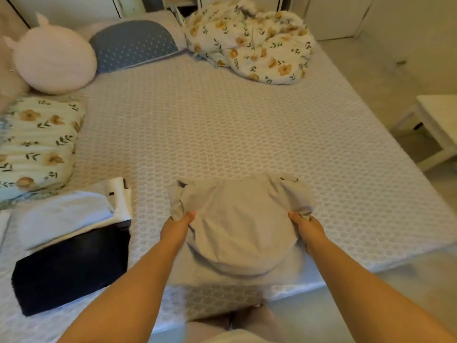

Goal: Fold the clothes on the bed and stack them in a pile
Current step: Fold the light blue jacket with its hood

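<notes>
Grey, soft cotton garment point(237, 226), crumpled and partly folded, lies near the front edge of a bed covered in a pale grey sheet with a small honeycomb print point(222, 125). Two bare forearms reach in from the bottom of the view. The left hand point(176, 226) grips the garment's left edge, its thumb on top of the cloth and the other fingers tucked out of sight beneath a bunched fold. The right hand point(306, 225) grips the right edge in the same way, thumb on top, fingers curled into the fabric. Between the two hands the cloth bulges in a rounded hump, and its lower part drapes toward the bed's edge. To the left, well apart from the garment, sits a stack of folded clothes: a dark navy folded piece point(71, 271) at the front, with a white folded piece point(118, 201) and a pale blue folded piece point(64, 216) on it toward the back. Behind the stack lies a cream floral pillow point(37, 142). Farther back rest a round pink plush cushion point(54, 60), a blue-grey dotted pillow point(133, 44) and a rumpled cream floral quilt point(249, 43).
</notes>
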A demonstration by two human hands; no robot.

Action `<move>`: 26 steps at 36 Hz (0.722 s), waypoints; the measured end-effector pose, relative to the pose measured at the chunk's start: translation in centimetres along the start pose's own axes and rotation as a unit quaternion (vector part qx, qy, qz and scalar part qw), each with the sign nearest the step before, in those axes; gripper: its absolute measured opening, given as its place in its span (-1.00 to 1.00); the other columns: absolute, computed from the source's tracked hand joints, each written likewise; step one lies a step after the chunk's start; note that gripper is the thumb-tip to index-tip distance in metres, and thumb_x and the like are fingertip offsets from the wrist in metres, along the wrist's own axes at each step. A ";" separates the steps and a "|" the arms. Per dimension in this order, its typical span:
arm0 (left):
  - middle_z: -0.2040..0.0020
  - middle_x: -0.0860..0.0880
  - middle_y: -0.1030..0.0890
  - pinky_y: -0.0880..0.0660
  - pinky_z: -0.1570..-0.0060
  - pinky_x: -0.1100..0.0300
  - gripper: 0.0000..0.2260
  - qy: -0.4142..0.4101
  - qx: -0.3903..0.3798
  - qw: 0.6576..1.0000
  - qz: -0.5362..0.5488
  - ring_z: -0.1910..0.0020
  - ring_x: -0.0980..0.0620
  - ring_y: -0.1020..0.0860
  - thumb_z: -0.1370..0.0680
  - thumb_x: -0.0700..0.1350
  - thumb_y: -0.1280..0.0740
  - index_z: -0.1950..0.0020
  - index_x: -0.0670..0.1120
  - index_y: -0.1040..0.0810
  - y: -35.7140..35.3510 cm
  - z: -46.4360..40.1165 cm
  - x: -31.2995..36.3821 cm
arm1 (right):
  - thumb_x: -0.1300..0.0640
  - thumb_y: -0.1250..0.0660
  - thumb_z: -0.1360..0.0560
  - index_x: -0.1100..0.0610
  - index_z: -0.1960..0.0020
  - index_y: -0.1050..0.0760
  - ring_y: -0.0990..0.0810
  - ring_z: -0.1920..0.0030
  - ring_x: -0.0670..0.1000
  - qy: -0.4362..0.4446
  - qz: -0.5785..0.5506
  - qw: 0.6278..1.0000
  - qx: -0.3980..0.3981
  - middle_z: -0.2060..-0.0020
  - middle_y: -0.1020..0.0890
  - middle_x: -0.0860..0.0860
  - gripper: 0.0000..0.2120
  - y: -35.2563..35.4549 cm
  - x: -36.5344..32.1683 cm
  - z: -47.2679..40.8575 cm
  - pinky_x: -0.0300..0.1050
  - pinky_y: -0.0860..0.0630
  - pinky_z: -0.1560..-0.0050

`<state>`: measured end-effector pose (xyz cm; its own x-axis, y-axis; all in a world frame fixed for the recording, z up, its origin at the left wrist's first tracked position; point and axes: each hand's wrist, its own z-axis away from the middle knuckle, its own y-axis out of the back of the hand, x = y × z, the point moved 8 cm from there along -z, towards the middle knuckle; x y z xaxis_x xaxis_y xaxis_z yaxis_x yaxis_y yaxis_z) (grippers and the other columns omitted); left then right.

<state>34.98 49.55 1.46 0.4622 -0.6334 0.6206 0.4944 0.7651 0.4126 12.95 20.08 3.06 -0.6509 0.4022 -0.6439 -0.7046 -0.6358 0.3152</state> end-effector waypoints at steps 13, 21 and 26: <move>-0.34 -0.23 -0.46 -0.40 -0.21 -0.04 -0.43 -0.027 -0.053 0.997 -0.040 -0.25 -0.24 -0.46 -0.53 0.11 -0.34 -0.42 -0.20 -0.36 -10.3 1.2 4.0 | 0.00 -0.35 -0.52 0.25 -0.43 -0.30 -0.46 -0.26 0.23 -0.039 -0.081 0.996 0.016 -0.32 -0.46 0.19 -0.42 9.3 3.9 -3.4 0.19 -0.39 -0.30; -0.34 -0.23 -0.45 -0.38 -0.19 -0.04 -0.41 -0.028 -0.046 0.998 -0.043 -0.26 -0.24 -0.45 -0.52 0.13 -0.33 -0.42 -0.20 -0.35 -19.9 3.4 7.0 | 0.06 -0.32 -0.55 0.23 -0.43 -0.31 -0.48 -0.23 0.21 -0.041 -0.119 0.992 0.000 -0.29 -0.49 0.18 -0.48 18.4 3.8 -8.9 0.13 -0.42 -0.24; -0.39 -0.23 -0.41 -0.34 -0.25 -0.02 -0.42 -0.034 -0.023 0.998 -0.042 -0.31 -0.23 -0.41 -0.54 0.08 -0.33 -0.45 -0.20 -0.32 -26.0 5.8 8.4 | 0.20 -0.30 -0.54 0.21 -0.37 -0.39 -0.51 -0.16 0.20 -0.059 -0.120 0.989 -0.071 -0.22 -0.55 0.18 -0.59 23.8 3.7 -12.1 0.08 -0.43 -0.15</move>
<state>21.72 25.07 -0.16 0.3679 -0.6850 0.6289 0.5636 0.7022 0.4351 -2.80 -1.52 -0.28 -0.5040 0.6212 -0.6001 -0.8017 -0.5950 0.0573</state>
